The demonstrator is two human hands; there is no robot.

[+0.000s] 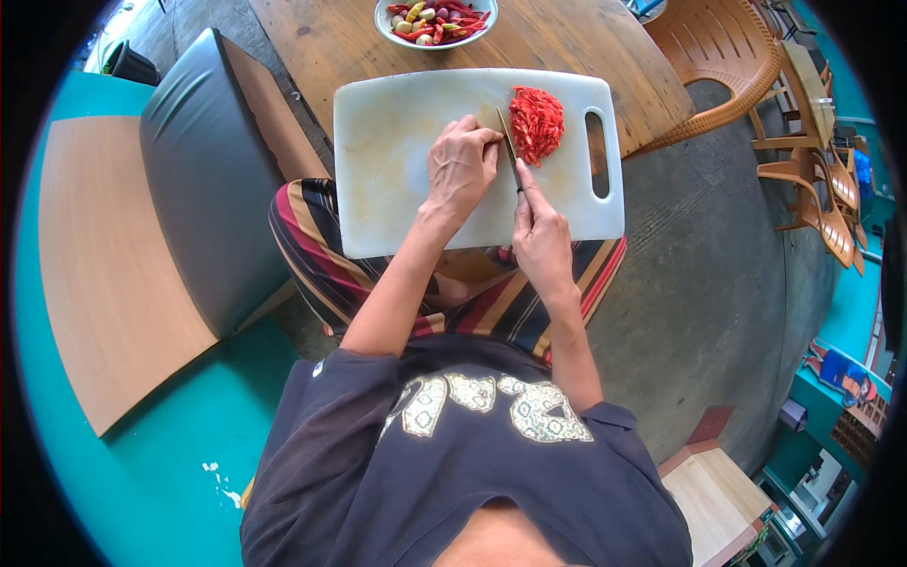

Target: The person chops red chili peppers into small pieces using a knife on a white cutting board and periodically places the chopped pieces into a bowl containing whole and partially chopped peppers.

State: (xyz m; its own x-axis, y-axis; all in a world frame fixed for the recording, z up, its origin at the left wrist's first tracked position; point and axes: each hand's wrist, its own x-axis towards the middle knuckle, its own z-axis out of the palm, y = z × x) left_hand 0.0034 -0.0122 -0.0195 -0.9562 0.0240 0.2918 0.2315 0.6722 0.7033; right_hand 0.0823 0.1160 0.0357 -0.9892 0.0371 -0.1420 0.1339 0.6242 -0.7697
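A white cutting board lies before me, its far part over the wooden table and its near part over my lap. My right hand grips a knife by its dark handle, forefinger stretched along it, the blade pointing away from me. Just left of the blade is my left hand, its fingers curled down and pressed together at the board. Whatever they pinch is hidden beneath them. To the right of the blade sits a heap of finely sliced red chili, close against the knife.
Beyond the board, a white bowl with whole chilies, shallots and garlic stands on the wooden table. A dark padded bench is at left. A brown woven chair stands at far right, and the board's handle slot faces right.
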